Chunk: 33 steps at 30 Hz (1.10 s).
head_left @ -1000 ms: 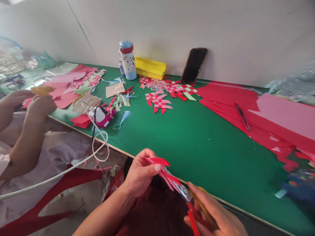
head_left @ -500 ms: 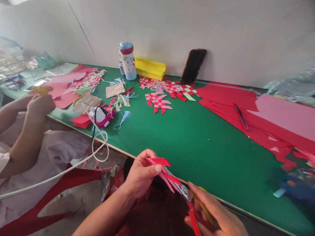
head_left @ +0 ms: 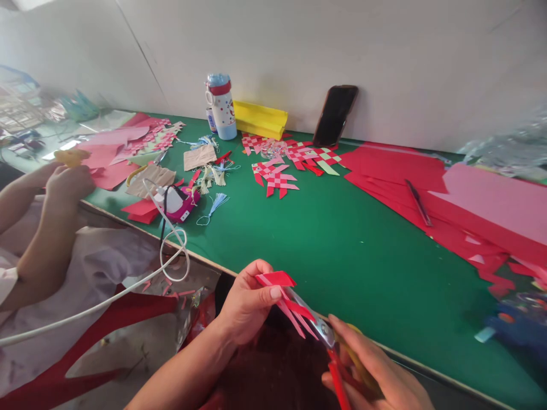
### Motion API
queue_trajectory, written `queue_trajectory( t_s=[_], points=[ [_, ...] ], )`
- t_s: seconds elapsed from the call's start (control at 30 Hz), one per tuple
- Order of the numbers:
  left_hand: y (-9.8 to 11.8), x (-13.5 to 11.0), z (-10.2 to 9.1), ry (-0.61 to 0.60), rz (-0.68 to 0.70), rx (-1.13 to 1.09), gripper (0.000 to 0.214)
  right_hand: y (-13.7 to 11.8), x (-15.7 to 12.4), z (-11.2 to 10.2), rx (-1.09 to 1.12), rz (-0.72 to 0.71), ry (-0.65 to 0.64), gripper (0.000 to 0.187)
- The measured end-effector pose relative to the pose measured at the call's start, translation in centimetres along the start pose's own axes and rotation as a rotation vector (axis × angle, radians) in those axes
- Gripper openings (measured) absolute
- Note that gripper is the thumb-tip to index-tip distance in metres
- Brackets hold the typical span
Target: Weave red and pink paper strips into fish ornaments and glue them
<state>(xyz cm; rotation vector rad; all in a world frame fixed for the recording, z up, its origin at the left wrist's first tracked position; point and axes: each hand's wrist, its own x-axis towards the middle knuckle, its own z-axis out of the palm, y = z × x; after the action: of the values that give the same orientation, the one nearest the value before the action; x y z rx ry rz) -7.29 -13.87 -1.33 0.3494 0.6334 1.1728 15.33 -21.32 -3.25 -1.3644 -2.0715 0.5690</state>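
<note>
Paper (head_left: 282, 279) between left thumb (head_left: 265, 295) and fingers (head_left: 257, 266)

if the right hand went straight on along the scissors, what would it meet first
Likely the red and pink paper held in the left hand; the scissors overlap it in view, though exact contact is hard to judge.

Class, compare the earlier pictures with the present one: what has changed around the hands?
Very little: the right hand and scissors have edged slightly rightward in the picture. Nothing was taken hold of or let go. The left hand still grips the red-and-pink paper piece; the bottle and phone stayed put.
</note>
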Motion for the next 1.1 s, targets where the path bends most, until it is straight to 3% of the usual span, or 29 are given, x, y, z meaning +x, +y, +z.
queue_trajectory(
  t_s=[0.13, 0.33, 0.5, 0.6, 0.67, 0.73, 0.8, 0.9, 0.97, 1.03, 1.1],
  points=[
    [0.1, 0.0, -0.2, 0.013, -0.002, 0.018, 0.039, 0.6, 0.7, -1.7, -0.235, 0.023, 0.083, 0.054],
    [1.0, -0.1, 0.4, 0.105, -0.032, 0.019, 0.036, 4.8, 2.5, -5.0, -0.704, 0.042, 0.133, 0.056],
    [1.2, -0.2, 0.8, 0.098, 0.014, 0.081, 0.039, 7.0, 4.4, -5.7, -0.697, 0.030, 0.157, 0.054],
    [0.9, -0.5, 0.7, 0.035, 0.191, 0.240, 0.021, 6.3, 5.1, -6.1, -0.626, 0.033, 0.164, 0.049],
    [0.9, -0.8, 0.7, -0.036, 0.400, 0.466, 0.013, 5.1, 5.0, -6.3, -0.483, 0.105, 0.231, 0.045],
    [0.9, -1.2, 0.9, -0.101, 0.599, 0.735, 0.017, 3.5, 4.6, -6.1, -0.185, 0.248, 0.254, 0.040],
    [0.8, -1.6, 1.2, -0.152, 0.724, 0.934, 0.023, 1.8, 4.2, -5.3, 0.244, 0.392, 0.140, 0.042],
    [0.6, -1.8, 1.5, -0.209, 0.816, 1.053, 0.029, -0.5, 3.8, -3.4, 0.837, 0.466, -0.013, 0.060],
    [0.3, -1.7, 1.4, -0.248, 0.829, 1.094, 0.030, -1.7, 4.0, -2.1, 1.117, 0.475, -0.085, 0.071],
    [-0.1, -1.7, 1.1, -0.307, 0.822, 1.149, 0.032, -2.5, 4.4, -1.2, 1.266, 0.513, -0.116, 0.065],
    [-0.4, -1.8, 0.8, -0.380, 0.809, 1.200, 0.034, -3.0, 4.7, -0.5, 1.290, 0.569, -0.076, 0.046]
  ],
)
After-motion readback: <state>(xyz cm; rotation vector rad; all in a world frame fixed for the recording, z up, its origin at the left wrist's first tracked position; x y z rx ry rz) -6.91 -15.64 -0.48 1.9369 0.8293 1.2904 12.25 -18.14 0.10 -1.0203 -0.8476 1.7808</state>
